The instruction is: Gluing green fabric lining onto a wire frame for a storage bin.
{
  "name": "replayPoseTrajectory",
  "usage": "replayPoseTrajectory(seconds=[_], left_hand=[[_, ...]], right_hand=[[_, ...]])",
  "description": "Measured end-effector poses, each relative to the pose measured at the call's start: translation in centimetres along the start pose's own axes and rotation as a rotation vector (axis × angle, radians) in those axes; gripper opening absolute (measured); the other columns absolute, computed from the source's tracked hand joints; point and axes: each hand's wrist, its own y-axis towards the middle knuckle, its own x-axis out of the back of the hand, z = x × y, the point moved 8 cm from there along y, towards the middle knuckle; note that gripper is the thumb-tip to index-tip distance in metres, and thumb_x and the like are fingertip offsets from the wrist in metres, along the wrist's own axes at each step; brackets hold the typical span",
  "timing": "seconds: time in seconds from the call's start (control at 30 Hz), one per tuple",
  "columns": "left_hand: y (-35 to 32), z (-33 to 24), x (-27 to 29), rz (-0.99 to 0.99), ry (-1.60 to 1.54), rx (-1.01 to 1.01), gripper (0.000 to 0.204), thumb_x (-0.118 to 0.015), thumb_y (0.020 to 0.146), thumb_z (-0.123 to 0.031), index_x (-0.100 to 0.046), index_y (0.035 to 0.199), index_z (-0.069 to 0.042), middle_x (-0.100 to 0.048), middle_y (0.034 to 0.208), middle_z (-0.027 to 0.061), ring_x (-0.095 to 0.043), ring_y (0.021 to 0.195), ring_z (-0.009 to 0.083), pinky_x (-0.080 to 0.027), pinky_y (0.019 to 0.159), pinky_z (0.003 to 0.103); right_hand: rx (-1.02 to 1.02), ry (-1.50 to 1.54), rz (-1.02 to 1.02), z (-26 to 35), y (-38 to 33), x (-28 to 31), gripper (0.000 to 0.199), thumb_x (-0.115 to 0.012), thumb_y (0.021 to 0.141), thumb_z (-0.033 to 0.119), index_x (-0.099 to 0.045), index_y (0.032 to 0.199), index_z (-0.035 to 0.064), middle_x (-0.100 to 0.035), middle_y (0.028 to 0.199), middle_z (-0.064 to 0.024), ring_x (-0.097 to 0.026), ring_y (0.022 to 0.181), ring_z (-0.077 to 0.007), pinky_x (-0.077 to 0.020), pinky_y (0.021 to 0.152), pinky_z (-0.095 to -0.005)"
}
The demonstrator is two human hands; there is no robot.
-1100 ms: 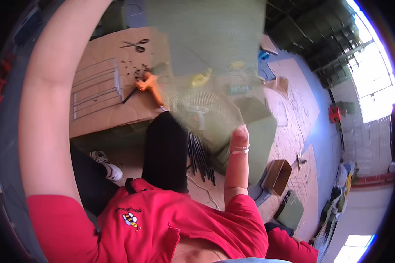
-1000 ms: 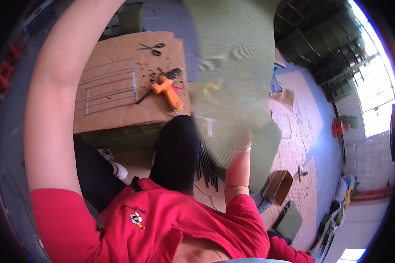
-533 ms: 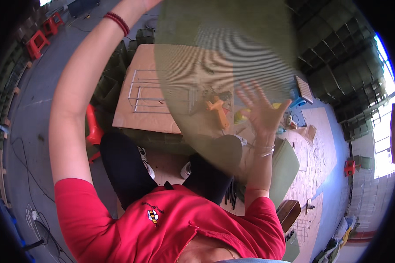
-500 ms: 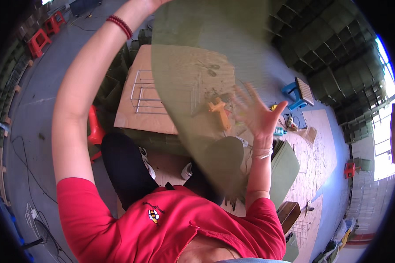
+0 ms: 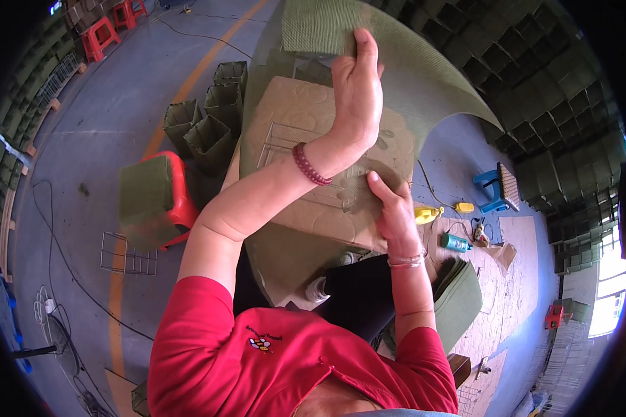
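A large thin green sheet spreads in the air over the low work table, smeared by motion and partly see-through. My left hand is raised at the sheet's far part; its thumb lies over the material and the other fingers are mostly hidden. Closer to me, my right hand is at the table's right side beside the sheet's edge. Its thumb sticks up, but the fingers are blurred, so their grip is unclear. Through the sheet, a wire frame and scissors show faintly on the cardboard-covered top.
Left of the table stand a red stool with a green piece on it and several green boxes. At right are a yellow tool, a green bottle, a blue stool and stacked green panels.
My left hand has come down and right, into full view. The sheet has swung from hanging upright to spreading over the table. My right hand's spread fingers have drawn in, and it is lower.
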Motion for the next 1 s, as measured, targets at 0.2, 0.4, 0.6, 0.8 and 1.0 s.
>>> replayPoseTrajectory(seconds=[0.2,0.4,0.6,0.8,1.0], left_hand=[[7.0,-2.7,0.3,0.177,0.240,-0.110,0.073,-0.039,0.097,-0.045,-0.019,0.140,0.011,-0.008,0.152,0.0228,-0.017,0.140,0.0298,-0.031,0.111,0.042],[13.9,11.0,12.4,-0.059,0.477,0.298,0.069,-0.037,0.098,-0.045,-0.018,0.142,0.005,-0.027,0.147,0.0207,-0.027,0.137,0.0321,-0.038,0.104,0.052],[14.0,20.2,24.0,-0.415,0.695,0.491,0.059,-0.031,0.096,-0.050,-0.045,0.121,0.001,-0.056,0.103,0.0111,-0.056,0.078,0.0203,-0.045,0.056,0.037],[13.6,23.8,32.2,-0.265,0.690,0.852,0.071,-0.037,0.094,-0.054,-0.026,0.142,-0.003,-0.026,0.146,0.0163,-0.027,0.132,0.0279,-0.029,0.102,0.041],[9.8,13.5,27.6,-0.049,0.641,0.685,0.110,-0.067,0.076,-0.057,-0.006,0.147,0.000,-0.010,0.152,0.0221,-0.007,0.142,0.0333,-0.012,0.111,0.053]], right_hand=[[-0.027,-0.005,-0.007,3.4,6.8,3.1,0.029,-0.061,0.089,0.011,-0.056,0.113,-0.0045,-0.065,0.101,-0.0100,-0.064,0.087,-0.0167,-0.0524,0.075,-0.0261],[-0.137,-0.157,-0.001,-2.2,16.3,8.0,0.021,-0.069,0.084,0.012,-0.063,0.098,-0.0018,-0.067,0.083,-0.0074,-0.066,0.069,-0.0152,-0.0533,0.058,-0.0239],[-0.285,-0.124,-0.033,-9.9,22.8,12.8,0.022,-0.069,0.083,0.012,-0.062,0.098,-0.0023,-0.067,0.085,-0.0082,-0.066,0.069,-0.0156,-0.0541,0.059,-0.0257],[-0.488,-0.012,-0.131,-16.2,26.0,16.2,0.020,-0.064,0.088,0.016,-0.060,0.100,0.0004,-0.067,0.092,-0.0094,-0.066,0.077,-0.0185,-0.0555,0.068,-0.0310],[-0.284,-0.038,-0.169,-14.7,23.8,22.2,0.028,-0.060,0.091,0.025,-0.058,0.105,0.0015,-0.066,0.096,-0.0089,-0.066,0.081,-0.0174,-0.0535,0.068,-0.0276]])
